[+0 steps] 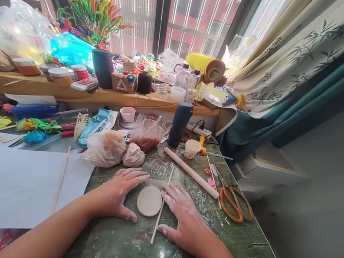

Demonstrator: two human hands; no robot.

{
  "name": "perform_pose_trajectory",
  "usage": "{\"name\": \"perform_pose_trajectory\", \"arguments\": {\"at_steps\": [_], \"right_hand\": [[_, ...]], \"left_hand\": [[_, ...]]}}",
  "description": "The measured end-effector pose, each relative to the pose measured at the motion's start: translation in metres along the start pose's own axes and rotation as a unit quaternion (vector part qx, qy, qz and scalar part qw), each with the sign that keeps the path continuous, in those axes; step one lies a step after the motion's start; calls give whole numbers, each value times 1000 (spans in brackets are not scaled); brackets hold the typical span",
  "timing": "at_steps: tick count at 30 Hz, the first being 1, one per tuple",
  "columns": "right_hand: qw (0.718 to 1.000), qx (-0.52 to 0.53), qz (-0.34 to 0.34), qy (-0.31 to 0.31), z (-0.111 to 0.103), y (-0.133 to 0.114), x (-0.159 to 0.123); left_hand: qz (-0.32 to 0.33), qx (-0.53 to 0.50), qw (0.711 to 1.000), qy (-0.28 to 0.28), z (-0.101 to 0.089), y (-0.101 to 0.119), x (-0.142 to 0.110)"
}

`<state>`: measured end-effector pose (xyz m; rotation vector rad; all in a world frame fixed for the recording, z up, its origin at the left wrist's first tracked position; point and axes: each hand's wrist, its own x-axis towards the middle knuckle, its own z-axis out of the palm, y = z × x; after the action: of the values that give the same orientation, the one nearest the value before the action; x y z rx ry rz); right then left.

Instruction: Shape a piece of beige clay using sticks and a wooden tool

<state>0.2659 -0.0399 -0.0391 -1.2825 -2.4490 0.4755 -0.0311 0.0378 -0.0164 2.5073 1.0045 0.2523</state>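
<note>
A flat round disc of pale clay lies on a clear sheet between my two hands. To its left my left hand rests with fingers stretched and thumb spread, holding nothing. My right hand lies on the other side, fingers extended, its fingertips and thumb at a thin wooden stick that stands lengthwise beside the disc. White residue coats the fingers of both hands. Just beyond my left fingertips sits a lump of clay. Farther right, a rolling pin lies diagonally.
Orange-handled scissors lie near the table's right edge. A paper cup and a dark blue bottle stand behind the rolling pin. Plastic bags sit at back left. White paper covers the left side, with another stick on it.
</note>
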Motion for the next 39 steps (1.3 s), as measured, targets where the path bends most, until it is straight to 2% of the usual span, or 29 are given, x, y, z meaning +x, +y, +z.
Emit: {"name": "perform_pose_trajectory", "arguments": {"at_steps": [2, 7, 9, 15, 21, 25, 29, 33, 39], "right_hand": [[1000, 0, -9, 10, 1, 0, 3], [994, -35, 10, 102, 9, 2, 3], [992, -42, 11, 117, 10, 2, 4], [991, -36, 15, 131, 13, 0, 5], [994, -10, 21, 106, 11, -7, 1], [995, -24, 17, 95, 19, -20, -2], [990, -39, 48, 129, 32, -30, -5], [986, -60, 47, 147, 42, -38, -5], [983, -100, 44, 147, 43, -52, -1]], "left_hand": [[4, -5, 1000, 0, -1, 0, 0], [20, -21, 1000, 6, -2, -2, -1], [21, -27, 999, 10, -2, -3, -1], [31, -33, 999, 17, 0, -6, 0], [32, -32, 999, 17, 2, -9, 0], [34, -32, 998, 31, 3, -12, 0], [46, -31, 998, 9, 1, -10, 0], [47, -33, 998, -9, -3, -4, 0], [25, -34, 999, -5, -2, -4, 0]]}}
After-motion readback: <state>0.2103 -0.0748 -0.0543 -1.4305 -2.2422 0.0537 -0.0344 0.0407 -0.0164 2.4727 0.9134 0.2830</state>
